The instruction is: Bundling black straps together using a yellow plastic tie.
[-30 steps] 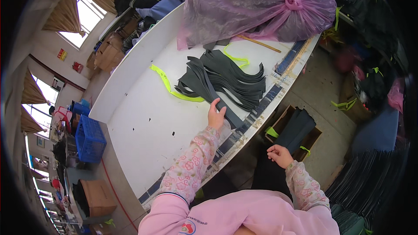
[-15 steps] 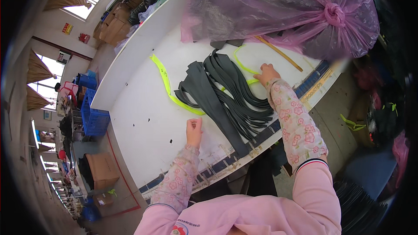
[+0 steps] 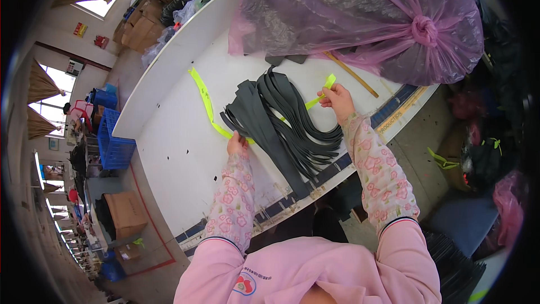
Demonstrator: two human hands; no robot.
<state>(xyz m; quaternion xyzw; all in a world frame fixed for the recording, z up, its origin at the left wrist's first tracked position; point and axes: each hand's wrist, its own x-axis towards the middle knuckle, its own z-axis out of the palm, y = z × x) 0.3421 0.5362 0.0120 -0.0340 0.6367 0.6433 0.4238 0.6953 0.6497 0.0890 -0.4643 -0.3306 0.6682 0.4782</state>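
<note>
Left hand [image 3: 237, 143] pinching one end and right hand [image 3: 336, 97] gripping the other of a neon-yellow strip [image 3: 315, 100] running under the fanned dark strips [image 3: 281, 124] on the white table [image 3: 180, 152]; seemingly early, strip not yet pulled free.

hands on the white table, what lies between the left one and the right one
In the head view, the fanned pile of dark grey fabric strips lies between the left hand and the right hand, with the neon yellow strip passing under it on the white table.
</note>
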